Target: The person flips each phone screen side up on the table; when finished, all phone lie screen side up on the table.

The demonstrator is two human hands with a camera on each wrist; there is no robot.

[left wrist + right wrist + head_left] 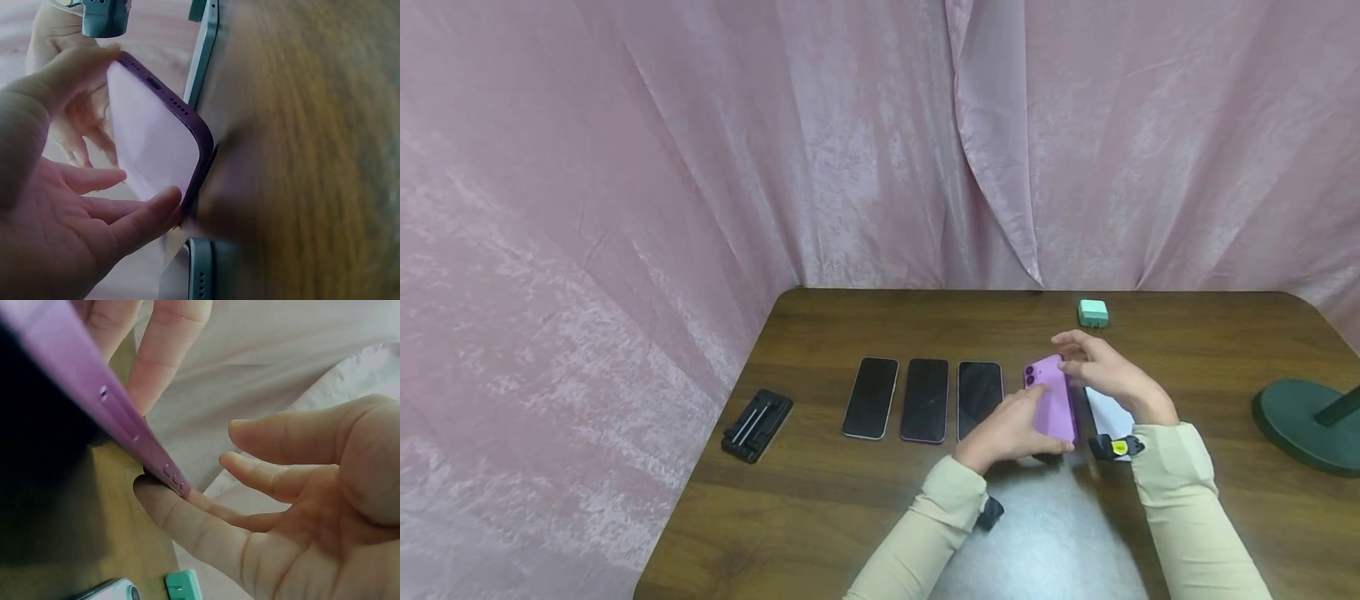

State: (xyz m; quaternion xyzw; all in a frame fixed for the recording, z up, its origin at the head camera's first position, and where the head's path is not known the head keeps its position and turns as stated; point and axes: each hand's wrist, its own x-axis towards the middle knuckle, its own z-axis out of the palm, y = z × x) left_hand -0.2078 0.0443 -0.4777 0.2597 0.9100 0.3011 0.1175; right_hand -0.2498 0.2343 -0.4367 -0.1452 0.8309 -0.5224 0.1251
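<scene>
A purple smartphone, its back with the camera lenses facing up, is held at a tilt by my left hand. In the left wrist view the thumb and fingers grip it by its edges near the end with the charging port, and that end is raised off the wood. My right hand is at the far end; in the right wrist view its extended fingers touch the edge by the side buttons, while the thumb stands apart. Left of it lies a dark-screened phone, partly behind my left hand.
Two more phones, one silver-edged and one purple-edged, lie further left. Beyond them is a black holder with two metal rods. A pale phone lies under my right wrist. A mint plug charger and a green round base stand right.
</scene>
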